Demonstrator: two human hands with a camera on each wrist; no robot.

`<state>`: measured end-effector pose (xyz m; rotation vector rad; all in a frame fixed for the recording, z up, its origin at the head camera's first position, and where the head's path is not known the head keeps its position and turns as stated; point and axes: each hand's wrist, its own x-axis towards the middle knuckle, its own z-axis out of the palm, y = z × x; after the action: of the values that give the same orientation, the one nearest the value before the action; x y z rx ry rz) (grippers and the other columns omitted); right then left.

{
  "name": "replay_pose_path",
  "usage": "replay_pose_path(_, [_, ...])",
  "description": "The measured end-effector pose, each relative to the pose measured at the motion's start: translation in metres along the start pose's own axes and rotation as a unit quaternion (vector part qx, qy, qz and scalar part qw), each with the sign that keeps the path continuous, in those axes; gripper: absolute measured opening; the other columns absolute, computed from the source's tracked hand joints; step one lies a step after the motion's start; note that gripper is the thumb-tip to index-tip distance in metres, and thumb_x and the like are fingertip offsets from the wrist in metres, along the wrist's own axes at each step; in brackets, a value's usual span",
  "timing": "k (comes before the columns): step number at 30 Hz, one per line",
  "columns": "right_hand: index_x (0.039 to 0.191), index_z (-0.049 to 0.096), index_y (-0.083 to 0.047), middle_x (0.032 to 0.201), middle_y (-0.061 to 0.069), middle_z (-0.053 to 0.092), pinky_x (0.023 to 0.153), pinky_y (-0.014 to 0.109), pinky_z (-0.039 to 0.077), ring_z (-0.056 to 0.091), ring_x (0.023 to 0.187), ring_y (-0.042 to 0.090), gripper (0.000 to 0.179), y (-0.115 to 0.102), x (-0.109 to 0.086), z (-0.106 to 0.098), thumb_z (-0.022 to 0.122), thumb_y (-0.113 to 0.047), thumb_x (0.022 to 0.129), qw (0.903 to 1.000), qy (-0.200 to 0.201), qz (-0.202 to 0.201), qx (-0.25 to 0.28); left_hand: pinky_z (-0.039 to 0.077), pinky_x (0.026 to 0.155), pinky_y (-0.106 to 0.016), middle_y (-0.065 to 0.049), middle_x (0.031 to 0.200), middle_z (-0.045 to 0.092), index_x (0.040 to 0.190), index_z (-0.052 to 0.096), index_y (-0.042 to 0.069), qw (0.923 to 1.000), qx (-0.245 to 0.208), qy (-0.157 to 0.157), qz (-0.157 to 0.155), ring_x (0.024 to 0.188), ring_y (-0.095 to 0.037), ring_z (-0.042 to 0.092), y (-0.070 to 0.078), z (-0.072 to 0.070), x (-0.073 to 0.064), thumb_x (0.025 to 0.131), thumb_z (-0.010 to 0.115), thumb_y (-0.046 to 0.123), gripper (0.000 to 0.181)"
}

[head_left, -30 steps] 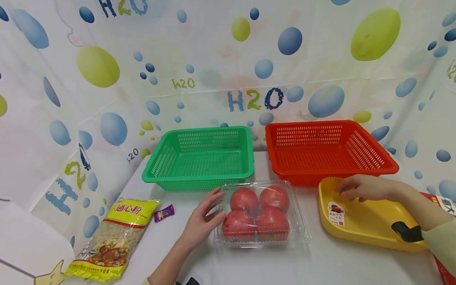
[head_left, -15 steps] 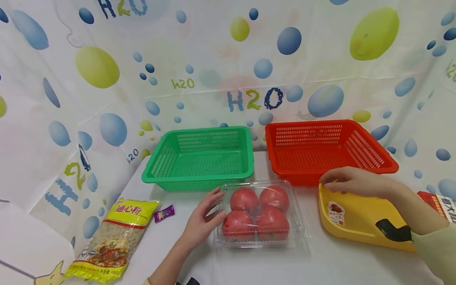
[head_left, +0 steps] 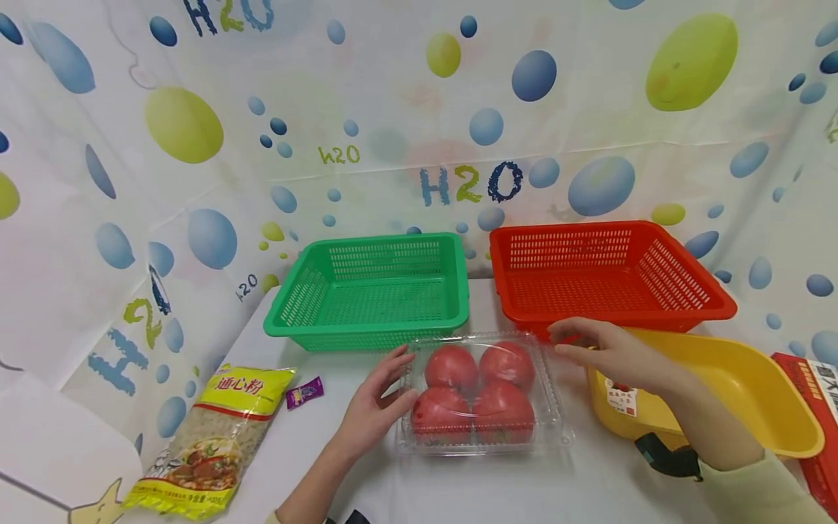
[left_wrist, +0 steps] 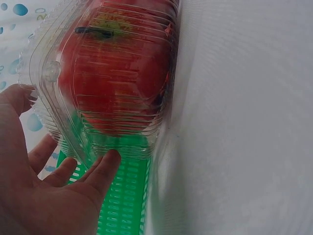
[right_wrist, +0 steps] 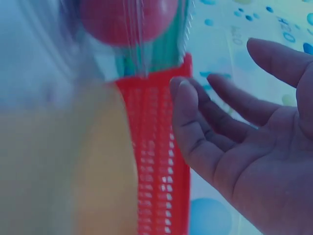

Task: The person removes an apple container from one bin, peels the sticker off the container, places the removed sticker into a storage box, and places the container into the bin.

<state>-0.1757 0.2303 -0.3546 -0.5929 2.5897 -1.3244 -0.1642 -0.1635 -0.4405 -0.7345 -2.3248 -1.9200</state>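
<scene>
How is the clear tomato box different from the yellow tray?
The clear tomato box is see-through; the yellow tray isn't. The box has a top over four tomatoes; the tray is open on top. The tray shows a sticker; I see none on the box. Both are on the white table.

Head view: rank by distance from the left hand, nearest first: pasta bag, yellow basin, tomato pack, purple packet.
1. Tomato pack: immediately right of the left hand.
2. Purple packet: left of the hand.
3. Pasta bag: farther left, past the packet.
4. Yellow basin: far right, beyond the pack.
</scene>
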Motion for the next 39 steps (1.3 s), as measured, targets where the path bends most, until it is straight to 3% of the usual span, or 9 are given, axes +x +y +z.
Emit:
replay_pose_path(3, [0.139, 0.055, -0.006, 0.129, 0.011, 0.061, 0.092, 0.044, 0.056, 0.058, 0.113, 0.03, 0.051, 0.001, 0.0, 0.012, 0.07, -0.029, 0.096, 0.9998, 0.008, 0.008, 0.014, 0.042, 0.106, -0.05, -0.018, 0.16, 0.03, 0.145, 0.049, -0.002, 1.0, 0.001, 0.0, -0.006, 0.138, -0.043, 0.041, 0.001, 0.001, 0.0, 0.094, 0.068, 0.003, 0.054])
replay_pose_path(14, [0.152, 0.036, -0.006, 0.144, 0.016, 0.049, 0.1, 0.05, 0.05, 0.052, 0.126, 0.035, 0.076, 0.001, -0.003, 0.042, 0.069, -0.043, 0.094, 0.9915, 0.052, 0.107, 0.053, 0.041, 0.108, -0.049, -0.014, 0.162, 0.029, 0.147, 0.049, 0.006, 0.9998, 0.001, -0.005, -0.017, 0.14, -0.04, 0.041, -0.002, 0.004, 0.001, 0.096, 0.068, 0.007, 0.055])
replay_pose_path(22, [0.156, 0.017, 0.003, 0.148, 0.027, 0.04, 0.1, 0.054, 0.049, 0.048, 0.13, 0.043, 0.094, 0.003, -0.001, 0.051, 0.07, -0.043, 0.094, 0.9878, 0.039, 0.136, 0.066, 0.042, 0.108, -0.046, -0.012, 0.162, 0.029, 0.148, 0.049, 0.008, 0.9999, 0.001, -0.007, -0.014, 0.14, -0.041, 0.041, -0.004, 0.004, 0.003, 0.096, 0.067, 0.008, 0.055])
replay_pose_path(29, [0.156, 0.019, 0.004, 0.149, 0.03, 0.039, 0.101, 0.06, 0.046, 0.044, 0.132, 0.047, 0.092, 0.006, 0.0, 0.06, 0.066, -0.047, 0.095, 0.9846, 0.032, 0.159, 0.065, 0.043, 0.107, -0.047, -0.014, 0.162, 0.03, 0.148, 0.048, 0.004, 0.9999, -0.001, -0.012, -0.01, 0.139, -0.04, 0.042, -0.003, 0.004, 0.003, 0.096, 0.067, 0.007, 0.055])
replay_pose_path(34, [0.157, 0.023, -0.004, 0.153, 0.026, 0.034, 0.104, 0.064, 0.042, 0.036, 0.137, 0.047, 0.086, 0.009, 0.0, 0.071, 0.065, -0.048, 0.096, 0.979, 0.037, 0.172, 0.103, 0.043, 0.107, -0.047, -0.013, 0.162, 0.03, 0.147, 0.048, 0.004, 0.9999, -0.003, -0.013, -0.011, 0.139, -0.041, 0.041, -0.004, 0.001, 0.001, 0.096, 0.067, 0.006, 0.055])
replay_pose_path(39, [0.155, 0.024, -0.003, 0.152, 0.025, 0.034, 0.103, 0.062, 0.043, 0.034, 0.137, 0.045, 0.083, 0.011, 0.002, 0.079, 0.066, -0.044, 0.096, 0.9726, 0.059, 0.175, 0.142, 0.043, 0.107, -0.046, -0.01, 0.161, 0.032, 0.147, 0.049, 0.007, 0.9999, -0.002, -0.009, -0.011, 0.139, -0.04, 0.041, -0.004, -0.001, 0.001, 0.096, 0.067, 0.007, 0.054])
